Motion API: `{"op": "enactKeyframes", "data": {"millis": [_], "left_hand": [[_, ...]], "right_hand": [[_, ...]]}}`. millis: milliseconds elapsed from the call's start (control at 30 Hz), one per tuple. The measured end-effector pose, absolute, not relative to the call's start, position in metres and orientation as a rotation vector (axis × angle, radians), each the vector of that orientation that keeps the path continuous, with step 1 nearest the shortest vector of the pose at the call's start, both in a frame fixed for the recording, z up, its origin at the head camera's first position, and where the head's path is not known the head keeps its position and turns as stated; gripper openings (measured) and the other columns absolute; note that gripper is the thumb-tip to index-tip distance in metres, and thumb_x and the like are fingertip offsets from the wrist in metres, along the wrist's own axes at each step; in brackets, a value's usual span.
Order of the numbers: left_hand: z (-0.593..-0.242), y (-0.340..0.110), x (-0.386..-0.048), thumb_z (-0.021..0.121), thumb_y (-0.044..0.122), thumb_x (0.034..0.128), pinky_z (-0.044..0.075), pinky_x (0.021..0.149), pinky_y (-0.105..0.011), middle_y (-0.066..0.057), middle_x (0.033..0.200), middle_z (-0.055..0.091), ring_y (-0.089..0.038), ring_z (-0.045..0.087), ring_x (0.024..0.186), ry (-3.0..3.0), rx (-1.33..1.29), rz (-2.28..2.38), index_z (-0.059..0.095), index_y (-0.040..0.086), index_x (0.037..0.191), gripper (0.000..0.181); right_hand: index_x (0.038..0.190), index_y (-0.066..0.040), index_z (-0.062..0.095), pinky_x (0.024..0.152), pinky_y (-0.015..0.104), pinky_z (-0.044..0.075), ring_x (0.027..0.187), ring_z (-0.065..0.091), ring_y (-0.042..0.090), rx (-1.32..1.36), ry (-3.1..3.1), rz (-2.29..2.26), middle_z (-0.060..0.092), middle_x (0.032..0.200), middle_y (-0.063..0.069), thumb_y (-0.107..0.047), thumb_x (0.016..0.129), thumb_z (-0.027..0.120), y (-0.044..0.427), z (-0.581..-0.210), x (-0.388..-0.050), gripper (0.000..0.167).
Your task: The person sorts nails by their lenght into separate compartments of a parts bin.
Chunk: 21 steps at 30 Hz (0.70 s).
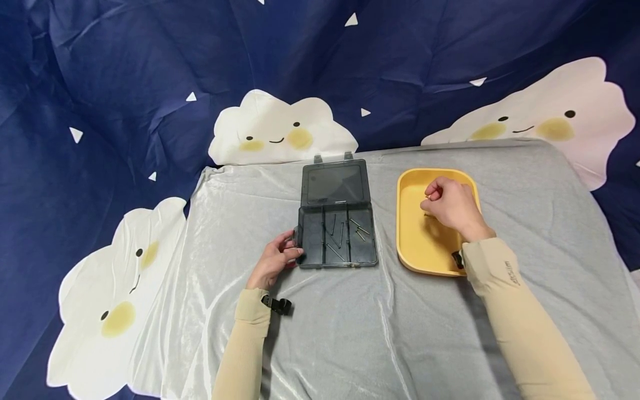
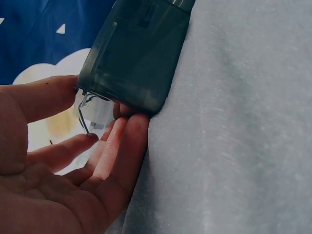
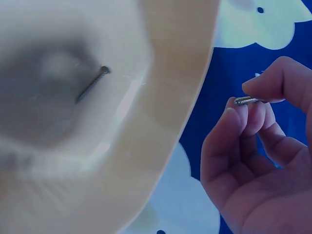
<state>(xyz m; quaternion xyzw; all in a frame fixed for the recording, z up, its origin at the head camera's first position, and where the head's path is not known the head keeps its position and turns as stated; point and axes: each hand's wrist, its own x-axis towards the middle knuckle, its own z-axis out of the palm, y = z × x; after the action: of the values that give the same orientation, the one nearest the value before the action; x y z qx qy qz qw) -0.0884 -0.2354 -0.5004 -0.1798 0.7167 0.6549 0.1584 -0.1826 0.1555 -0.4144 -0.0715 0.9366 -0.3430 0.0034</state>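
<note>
A dark translucent compartment box [image 1: 311,239] lies on the cloth with its lid [image 1: 335,183] folded back. Several long screws [image 1: 341,234] are in the middle compartment, and shorter brassy ones [image 1: 359,226] are in the right one. My left hand [image 1: 275,255] grips the box's left side, thumb on the upper edge and fingers against the side and underneath. Over the yellow tray [image 1: 399,222], my right hand [image 1: 452,205] pinches a small screw [image 3: 247,101] between thumb and fingertips. One more screw [image 3: 92,84] lies on the tray's floor.
Grey cloth [image 1: 340,322] covers the table, with a strip of it between box and tray. Behind hangs a dark blue curtain [image 1: 300,50] with cloud prints. A black wrist strap [image 1: 277,304] sits on the left sleeve.
</note>
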Motion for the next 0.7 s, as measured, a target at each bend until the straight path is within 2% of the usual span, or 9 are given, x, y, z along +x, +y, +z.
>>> {"op": "enactKeyframes", "data": {"millis": [200, 400, 700], "left_hand": [[-0.501, -0.235, -0.088, 0.067, 0.003, 0.0865, 0.053, 0.07, -0.029, -0.016, 0.128, 0.057, -0.01, 0.064, 0.088, 2.055, -0.508, 1.882, 0.039, 0.013, 0.147, 0.068], [-0.501, -0.235, -0.089, 0.067, 0.003, 0.0866, 0.053, 0.07, -0.028, -0.014, 0.128, 0.057, -0.008, 0.064, 0.088, 2.054, -0.512, 1.877, 0.04, 0.014, 0.147, 0.067], [-0.503, -0.235, -0.089, 0.066, -0.001, 0.0861, 0.052, 0.066, -0.026, -0.019, 0.128, 0.056, -0.006, 0.063, 0.082, 2.038, -0.496, 1.912, 0.036, 0.008, 0.148, 0.069]], "right_hand": [[0.088, -0.006, 0.063, 0.067, 0.024, 0.037, 0.069, 0.053, 0.017, -0.269, 2.977, -1.12, 0.063, 0.079, 0.008, -0.011, 0.076, 0.068, 0.149, -0.403, -0.177, 0.014], [0.087, -0.007, 0.063, 0.064, 0.022, 0.036, 0.069, 0.054, 0.017, -0.274, 2.983, -1.159, 0.064, 0.079, 0.008, -0.011, 0.076, 0.069, 0.141, -0.394, -0.173, 0.013], [0.087, -0.009, 0.064, 0.06, 0.017, 0.039, 0.062, 0.055, 0.008, -0.243, 2.922, -1.271, 0.066, 0.08, 0.007, -0.01, 0.076, 0.067, 0.133, -0.386, -0.166, 0.012]]}}
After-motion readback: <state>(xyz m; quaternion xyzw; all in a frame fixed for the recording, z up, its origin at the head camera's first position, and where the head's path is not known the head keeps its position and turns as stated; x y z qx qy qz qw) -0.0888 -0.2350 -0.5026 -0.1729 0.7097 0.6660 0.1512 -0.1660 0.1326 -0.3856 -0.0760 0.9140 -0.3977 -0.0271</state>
